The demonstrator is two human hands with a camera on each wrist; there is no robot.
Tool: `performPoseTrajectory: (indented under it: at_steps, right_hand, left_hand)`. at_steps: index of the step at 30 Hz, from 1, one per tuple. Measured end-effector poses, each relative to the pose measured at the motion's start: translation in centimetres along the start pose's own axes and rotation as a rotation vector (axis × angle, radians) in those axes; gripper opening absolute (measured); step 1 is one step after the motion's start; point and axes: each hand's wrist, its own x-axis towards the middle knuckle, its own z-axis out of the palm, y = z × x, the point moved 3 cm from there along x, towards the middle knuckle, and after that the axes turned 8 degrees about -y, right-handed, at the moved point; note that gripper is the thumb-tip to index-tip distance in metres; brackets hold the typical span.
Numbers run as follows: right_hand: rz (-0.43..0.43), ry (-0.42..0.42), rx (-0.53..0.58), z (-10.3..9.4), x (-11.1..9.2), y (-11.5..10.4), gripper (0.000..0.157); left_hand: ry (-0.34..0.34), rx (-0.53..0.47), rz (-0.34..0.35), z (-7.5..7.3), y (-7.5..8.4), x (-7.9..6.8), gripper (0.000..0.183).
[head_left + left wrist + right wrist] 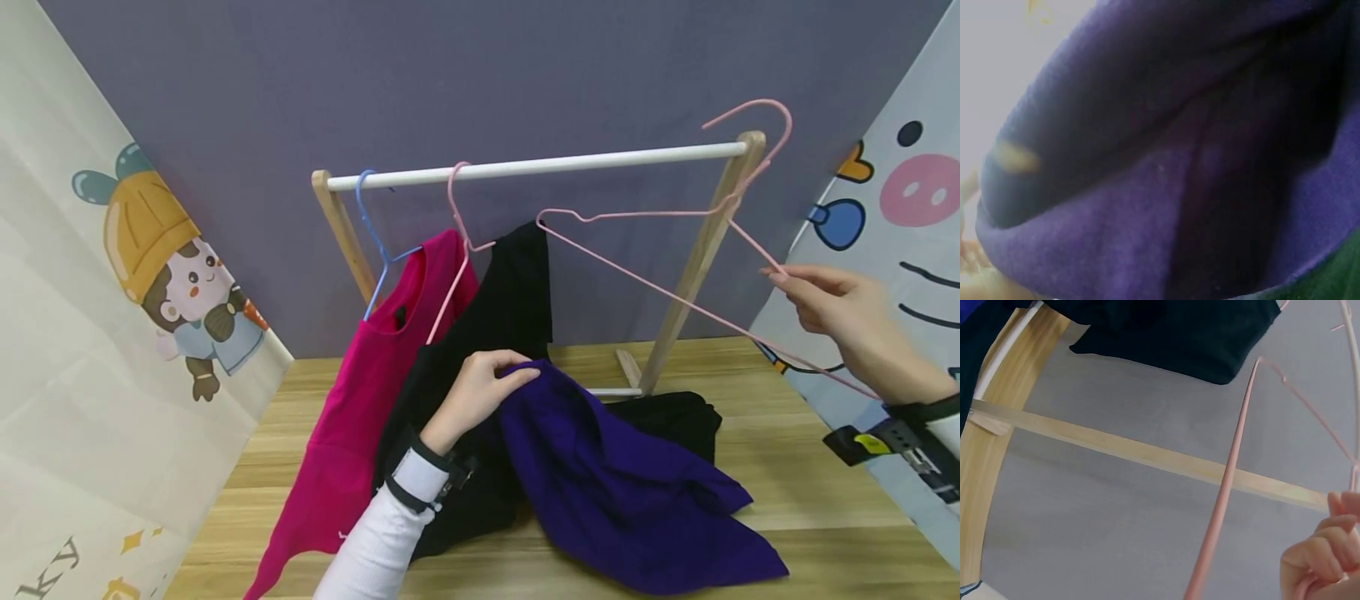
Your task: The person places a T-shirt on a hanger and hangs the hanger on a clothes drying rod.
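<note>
My left hand pinches the upper edge of a dark purple garment, whose lower part spreads over the wooden table. Purple cloth fills most of the left wrist view, with its folds in shadow. On the right, my right hand grips a pink hanger by its sloping arm. This hanger is held in the air in front of the rack's right post, its hook up and no garment on it. The right wrist view shows curled fingers and the hanger's long bar.
A small rack with a white rail and wooden posts stands behind. A magenta top hangs there on a blue hanger, beside a black garment on another pink hanger. Folded black cloth lies behind the purple garment.
</note>
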Motion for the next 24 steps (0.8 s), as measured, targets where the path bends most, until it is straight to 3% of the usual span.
performPoseTrajectory:
  at_steps: [12,20,22,24]
  right_hand:
    - [-0.014,-0.026,-0.036,-3.2,-2.6,1.7,0.031]
    - [-0.268,-0.157,-0.029,-4.9,-3.8,2.9,0.033]
    - [-0.288,-0.19,-0.026,-5.3,-4.0,3.4,0.035]
    - [-0.253,-0.202,-0.023,-5.7,-4.3,4.0,0.037]
  left_hand:
    - [0.074,-0.078,-0.041,-0.2,-0.2,-0.3,0.011]
    - [0.114,-0.088,-0.052,-0.2,-0.4,-0.3,0.012]
    - [0.111,-0.083,-0.06,-0.2,-0.3,-0.3,0.012]
    - [0.104,-0.076,-0.065,-0.4,0.2,-0.4,0.011]
